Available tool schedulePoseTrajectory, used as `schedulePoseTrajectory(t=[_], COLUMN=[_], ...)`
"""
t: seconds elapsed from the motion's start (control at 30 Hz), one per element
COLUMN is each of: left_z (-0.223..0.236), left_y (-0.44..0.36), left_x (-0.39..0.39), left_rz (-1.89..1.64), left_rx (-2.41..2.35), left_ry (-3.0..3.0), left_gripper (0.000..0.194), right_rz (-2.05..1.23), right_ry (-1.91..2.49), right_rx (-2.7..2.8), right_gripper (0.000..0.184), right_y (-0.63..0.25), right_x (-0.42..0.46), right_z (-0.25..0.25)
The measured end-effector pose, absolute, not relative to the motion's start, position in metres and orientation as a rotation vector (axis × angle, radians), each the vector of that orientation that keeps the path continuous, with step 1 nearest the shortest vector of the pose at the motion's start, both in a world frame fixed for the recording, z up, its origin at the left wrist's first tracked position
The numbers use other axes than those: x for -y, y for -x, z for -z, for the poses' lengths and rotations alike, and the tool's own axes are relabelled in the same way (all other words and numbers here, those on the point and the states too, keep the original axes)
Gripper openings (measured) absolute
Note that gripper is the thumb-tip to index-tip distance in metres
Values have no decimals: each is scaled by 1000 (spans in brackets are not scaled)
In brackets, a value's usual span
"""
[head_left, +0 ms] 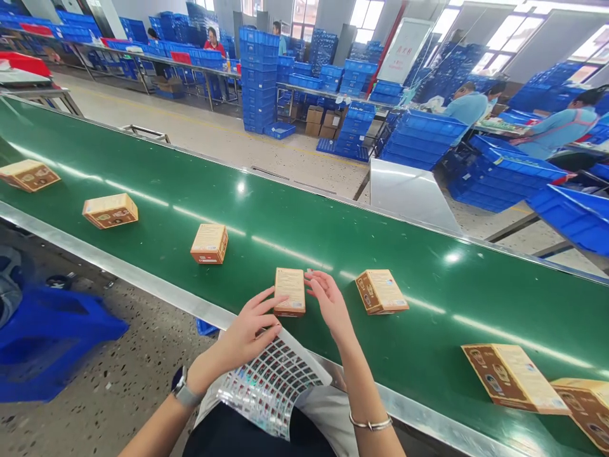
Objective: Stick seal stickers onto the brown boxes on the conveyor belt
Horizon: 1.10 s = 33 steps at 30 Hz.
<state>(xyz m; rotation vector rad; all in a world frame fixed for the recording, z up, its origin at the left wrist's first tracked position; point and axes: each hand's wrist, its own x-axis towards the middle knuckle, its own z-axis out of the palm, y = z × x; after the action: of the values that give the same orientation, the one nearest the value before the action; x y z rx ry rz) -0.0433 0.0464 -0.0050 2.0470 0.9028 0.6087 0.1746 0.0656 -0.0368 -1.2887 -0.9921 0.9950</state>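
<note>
My left hand (252,330) reaches over the near edge of the belt. Its upper fingers lie on a tan-and-brown carton (290,284), while the thumb and lower fingers close on the top of a sheet of small shiny stickers (280,377). That sheet slopes down over my lap. At the carton's right side is my right hand (328,301), with fingertips drawn together around a tiny pale piece that looks like a sticker (309,271). Whether those fingertips touch the carton, I cannot tell.
Several similar cartons, including one on the right (382,292) and one on the left (209,244), stand along the green conveyor belt (333,222). A metal rail (166,289) edges it. Blue crates (259,79) and people at tables are beyond; a blue stool (57,343) stands lower left.
</note>
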Motion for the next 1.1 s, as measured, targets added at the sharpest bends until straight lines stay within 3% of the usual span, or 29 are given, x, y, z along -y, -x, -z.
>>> schedulePoseTrajectory(t=[0.2, 0.47, 0.87, 1.1], left_z=[25, 13, 11, 13], left_y=[30, 16, -5, -13], left_x=[-39, -36, -30, -31], left_rz=[-476, -465, -439, -463], left_rx=[-797, -743, -668, -641], left_ry=[-2140, -2165, -2187, -2084], left_gripper=[28, 26, 28, 23], right_rz=[-1004, -858, -534, -398], right_ry=[1313, 1400, 1681, 1759], right_rx=[760, 570, 782, 875], right_gripper=[40, 41, 27, 35], right_y=[-160, -149, -168, -201], right_x=[-55, -40, -28, -30], right_z=[43, 52, 37, 28])
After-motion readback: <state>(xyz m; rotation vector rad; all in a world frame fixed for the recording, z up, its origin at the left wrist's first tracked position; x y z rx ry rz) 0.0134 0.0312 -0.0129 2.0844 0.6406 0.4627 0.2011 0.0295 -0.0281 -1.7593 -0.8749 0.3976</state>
